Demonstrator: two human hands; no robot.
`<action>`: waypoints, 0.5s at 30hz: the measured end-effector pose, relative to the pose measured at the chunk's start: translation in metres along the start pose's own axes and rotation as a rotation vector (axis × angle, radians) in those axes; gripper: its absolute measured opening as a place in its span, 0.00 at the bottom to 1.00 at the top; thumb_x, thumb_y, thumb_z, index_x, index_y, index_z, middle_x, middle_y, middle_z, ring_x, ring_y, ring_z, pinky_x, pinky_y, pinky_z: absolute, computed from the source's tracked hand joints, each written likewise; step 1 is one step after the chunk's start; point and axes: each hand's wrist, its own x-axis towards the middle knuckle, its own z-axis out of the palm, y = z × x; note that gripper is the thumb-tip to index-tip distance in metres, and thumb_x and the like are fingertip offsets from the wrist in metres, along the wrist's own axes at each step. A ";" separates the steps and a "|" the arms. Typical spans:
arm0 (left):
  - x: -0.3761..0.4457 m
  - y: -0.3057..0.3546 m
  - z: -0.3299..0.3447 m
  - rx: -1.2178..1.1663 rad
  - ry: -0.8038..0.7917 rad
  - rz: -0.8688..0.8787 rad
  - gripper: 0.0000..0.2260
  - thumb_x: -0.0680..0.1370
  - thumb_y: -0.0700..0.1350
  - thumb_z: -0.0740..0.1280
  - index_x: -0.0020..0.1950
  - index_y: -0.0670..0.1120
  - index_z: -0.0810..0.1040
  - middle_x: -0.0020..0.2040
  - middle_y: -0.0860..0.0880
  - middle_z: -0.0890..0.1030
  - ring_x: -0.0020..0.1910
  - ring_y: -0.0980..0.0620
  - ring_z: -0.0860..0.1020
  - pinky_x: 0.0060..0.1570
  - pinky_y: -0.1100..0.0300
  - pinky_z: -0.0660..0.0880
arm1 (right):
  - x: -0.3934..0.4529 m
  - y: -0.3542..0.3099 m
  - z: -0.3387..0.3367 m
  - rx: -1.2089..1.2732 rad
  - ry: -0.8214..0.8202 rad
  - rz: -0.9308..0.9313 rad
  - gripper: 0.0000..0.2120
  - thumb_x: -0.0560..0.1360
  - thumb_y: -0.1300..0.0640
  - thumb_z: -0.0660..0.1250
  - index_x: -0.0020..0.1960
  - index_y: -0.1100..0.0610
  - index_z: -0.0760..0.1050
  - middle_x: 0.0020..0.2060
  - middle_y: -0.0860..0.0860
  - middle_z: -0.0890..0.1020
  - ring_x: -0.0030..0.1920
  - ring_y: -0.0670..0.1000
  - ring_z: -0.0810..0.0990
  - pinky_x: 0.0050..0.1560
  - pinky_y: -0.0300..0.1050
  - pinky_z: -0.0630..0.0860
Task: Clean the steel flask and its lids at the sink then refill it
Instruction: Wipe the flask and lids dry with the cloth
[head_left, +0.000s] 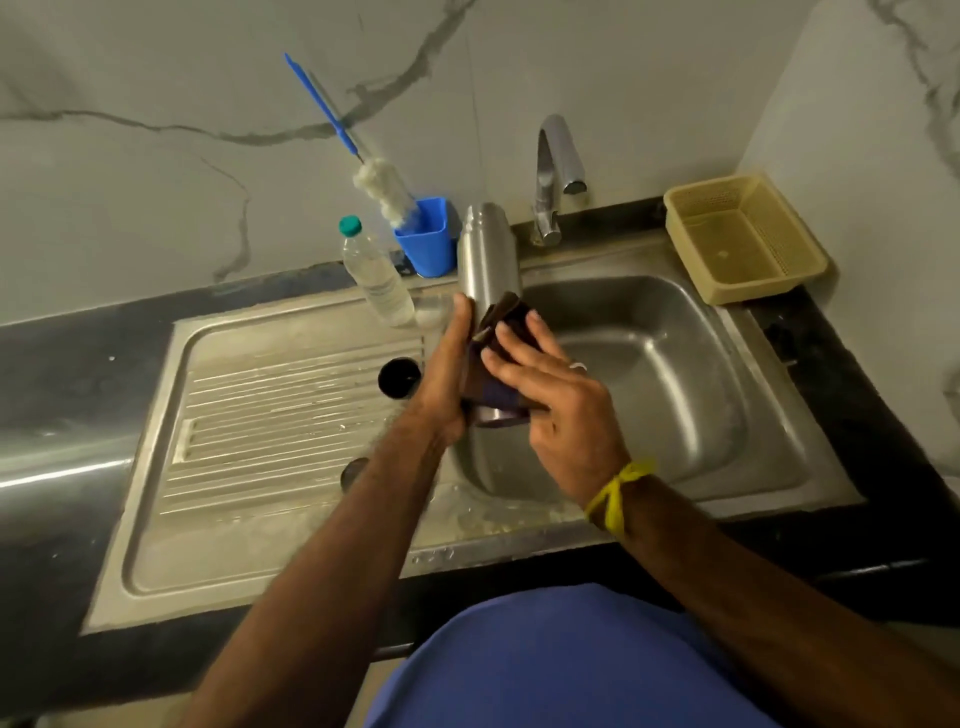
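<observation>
I saw the steel flask (487, 254) held over the left edge of the sink basin (654, 374), its long axis nearly upright and leaning a little away from me, open neck at the top pointing toward the wall and the base down between my hands. My left hand (447, 374) was wrapped around the lower body from the left, fingers curled behind the metal and the thumb lying up along its near side, so it was closed firmly on the flask. My right hand (545, 384) pressed a dark cloth (498, 338) against the flask's lower right side; the fingers (506, 358) were spread and bent over the cloth, clamping it to the steel rather than closing into a fist. The bare upper half of the flask stood above both sets of fingertips.

Just left of my left fingers a black lid (398, 378) lay on the ribbed drainboard (280, 415). A second round lid (353, 472) lay partly hidden behind my left forearm. Beyond the fingertips, near the flask's neck, stood a clear plastic bottle (375, 273) with a green cap and a blue cup (429, 239) holding a bottle brush (382, 192). The tap (555, 176) rose behind the flask to the right, and a beige basket (743, 236) sat well apart from my right hand.
</observation>
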 end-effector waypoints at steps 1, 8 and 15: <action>0.001 -0.003 0.005 -0.009 -0.012 -0.002 0.30 0.82 0.68 0.53 0.57 0.45 0.82 0.51 0.44 0.86 0.49 0.47 0.85 0.50 0.52 0.83 | 0.007 -0.003 0.003 0.009 0.003 0.031 0.27 0.71 0.75 0.59 0.67 0.60 0.78 0.70 0.55 0.75 0.77 0.59 0.64 0.76 0.47 0.64; 0.021 0.005 0.006 0.058 0.067 0.031 0.37 0.75 0.74 0.60 0.63 0.43 0.80 0.53 0.42 0.84 0.56 0.43 0.82 0.60 0.44 0.78 | -0.009 0.025 -0.012 -0.037 -0.022 -0.160 0.25 0.73 0.72 0.56 0.66 0.61 0.78 0.69 0.58 0.76 0.74 0.63 0.67 0.73 0.50 0.68; 0.028 0.020 0.003 0.115 0.166 0.096 0.40 0.76 0.75 0.54 0.70 0.44 0.75 0.56 0.41 0.85 0.55 0.43 0.84 0.60 0.44 0.78 | -0.011 0.035 -0.012 0.013 0.007 -0.154 0.29 0.70 0.79 0.61 0.66 0.61 0.78 0.69 0.58 0.76 0.75 0.61 0.67 0.73 0.48 0.68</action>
